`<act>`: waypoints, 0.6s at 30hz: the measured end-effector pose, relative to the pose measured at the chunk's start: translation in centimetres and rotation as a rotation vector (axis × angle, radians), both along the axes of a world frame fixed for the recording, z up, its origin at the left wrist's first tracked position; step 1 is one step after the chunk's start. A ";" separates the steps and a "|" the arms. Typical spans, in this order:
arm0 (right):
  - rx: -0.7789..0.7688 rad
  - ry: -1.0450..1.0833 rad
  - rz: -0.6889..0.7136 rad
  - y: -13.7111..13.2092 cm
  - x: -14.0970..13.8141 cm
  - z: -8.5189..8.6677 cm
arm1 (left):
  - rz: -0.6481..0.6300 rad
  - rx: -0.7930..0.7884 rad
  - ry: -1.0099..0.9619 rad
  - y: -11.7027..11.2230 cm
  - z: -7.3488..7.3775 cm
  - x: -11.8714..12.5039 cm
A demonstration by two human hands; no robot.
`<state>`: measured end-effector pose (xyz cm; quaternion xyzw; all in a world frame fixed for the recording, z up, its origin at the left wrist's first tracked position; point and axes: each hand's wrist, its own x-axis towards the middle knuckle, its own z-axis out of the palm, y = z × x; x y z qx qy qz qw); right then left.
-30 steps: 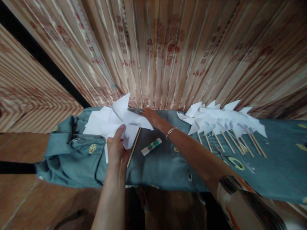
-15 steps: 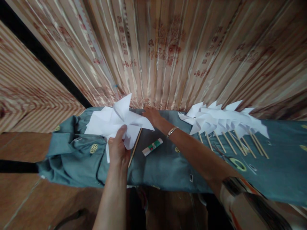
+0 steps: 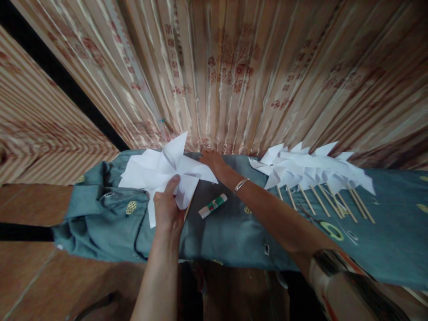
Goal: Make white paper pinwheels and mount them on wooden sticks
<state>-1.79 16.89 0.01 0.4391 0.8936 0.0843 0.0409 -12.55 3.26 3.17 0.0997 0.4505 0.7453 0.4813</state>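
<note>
My left hand (image 3: 167,207) grips a white paper pinwheel (image 3: 179,167) near its centre, with the thumb on top just below the middle. My right hand (image 3: 213,161) reaches to the back edge of the cloth-covered surface, just beyond the pinwheel's right blade. Its fingertips are partly hidden behind that blade, and what they touch does not show. Under the pinwheel, a thin wooden stick (image 3: 187,209) pokes out beside my left hand. More white folded paper (image 3: 137,171) lies to the left. A green and white glue stick (image 3: 213,206) lies between my forearms.
To the right, several finished white pinwheels (image 3: 310,167) on wooden sticks overlap in a row. Scissors with light green handles (image 3: 331,230) lie below them. A blue-green patterned cloth (image 3: 230,245) covers the narrow surface. Pleated curtains (image 3: 227,76) hang right behind it.
My left hand and the pinwheel have shifted slightly right, covering more of the wooden stick. My right hand stays almost in place at the back edge.
</note>
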 end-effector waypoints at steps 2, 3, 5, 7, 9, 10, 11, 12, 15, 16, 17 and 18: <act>0.000 0.000 -0.024 0.4 -0.3 -0.4 | -0.004 -0.001 -0.002 0.0 0.0 0.1; -0.002 0.002 -0.036 0.5 -0.4 -0.6 | -0.007 -0.002 0.000 0.0 0.0 0.1; -0.003 0.009 -0.053 0.7 -0.5 -0.9 | -0.012 0.002 0.007 0.0 0.0 0.1; -0.003 0.015 -0.059 0.8 -0.5 -1.2 | -0.016 0.014 0.011 0.0 -0.1 0.1; -0.005 0.015 -0.058 0.8 -0.5 -1.4 | -0.020 0.020 0.006 0.1 -0.2 0.1; -0.006 0.014 -0.057 0.9 -0.5 -1.4 | -0.020 0.019 0.002 0.1 -0.2 0.2; -0.008 0.012 -0.056 0.9 -0.4 -1.4 | -0.020 0.019 -0.001 0.1 -0.1 0.2; -0.010 0.010 -0.055 1.0 -0.4 -1.5 | -0.022 0.019 -0.003 0.1 -0.1 0.2; -0.013 0.001 -0.042 1.2 -0.3 -1.6 | -0.022 0.017 -0.007 0.0 0.0 0.3; -0.012 -0.001 -0.033 1.2 -0.3 -1.7 | -0.022 0.016 -0.005 0.0 0.0 0.3; -0.010 -0.002 -0.023 1.2 -0.3 -1.8 | -0.023 0.017 -0.001 0.0 0.0 0.3; -0.007 -0.002 -0.013 1.2 -0.3 -1.8 | -0.027 0.021 0.004 0.0 0.0 0.3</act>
